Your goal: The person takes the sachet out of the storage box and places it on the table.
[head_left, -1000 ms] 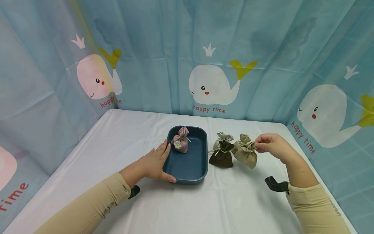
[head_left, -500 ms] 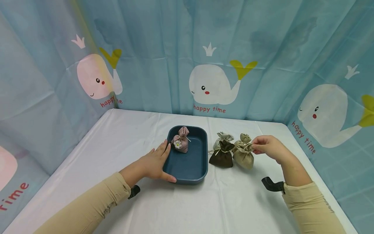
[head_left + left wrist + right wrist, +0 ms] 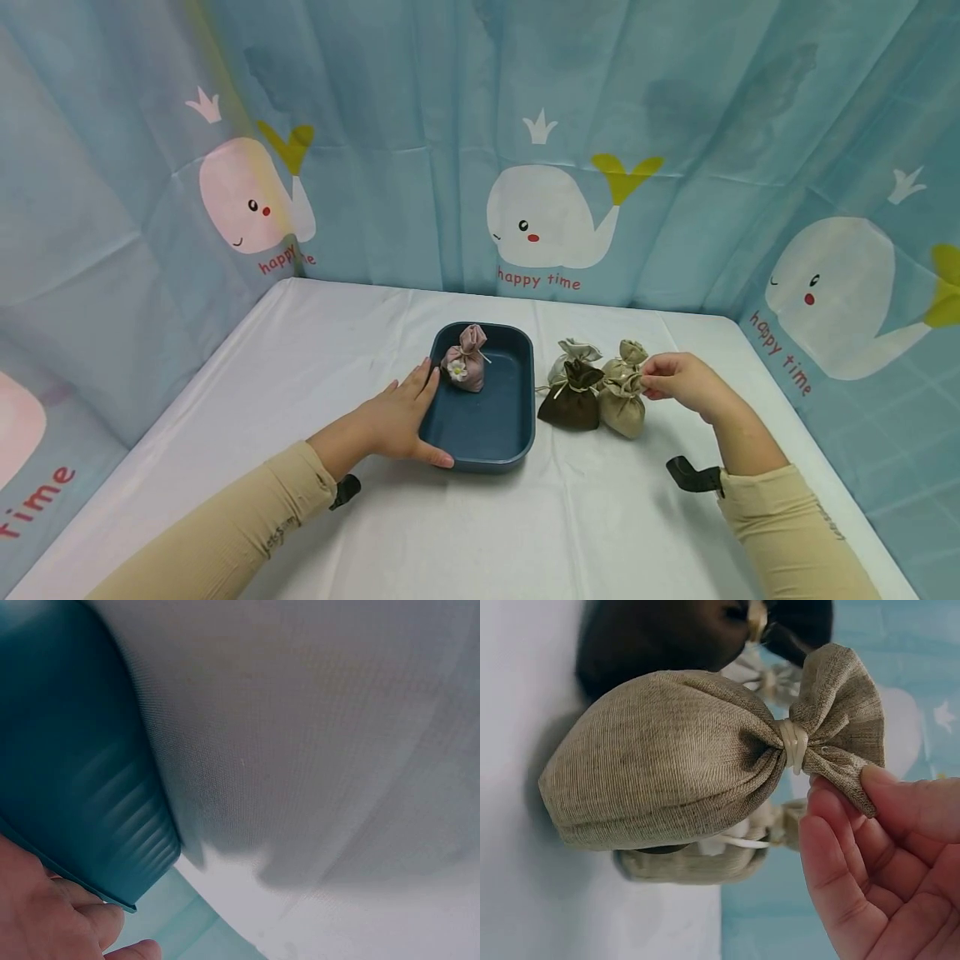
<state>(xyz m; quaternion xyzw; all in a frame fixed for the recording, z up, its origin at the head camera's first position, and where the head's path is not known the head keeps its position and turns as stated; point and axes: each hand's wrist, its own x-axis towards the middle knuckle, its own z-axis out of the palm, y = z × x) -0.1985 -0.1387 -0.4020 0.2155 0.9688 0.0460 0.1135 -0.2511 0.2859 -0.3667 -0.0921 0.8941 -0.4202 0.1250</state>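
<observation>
Staged booth, whale-print curtain [image 3: 480, 142], white-clothed table [image 3: 480, 517]

A table under a white tablecloth [image 3: 525, 533] fills the lower half of the head view, running back to the whale-print curtain. Just left of centre a dark blue rectangular tray [image 3: 480, 437] sits on the cloth, and just right of it stands a tight cluster of drawstring pouches: a dark brown pouch [image 3: 570, 404] in front, an olive-tan pouch [image 3: 622, 407] touching its right side, a pale grey pouch [image 3: 573, 350] behind, and what looks like a fourth tan pouch [image 3: 632, 352] at the back, mostly hidden.
</observation>
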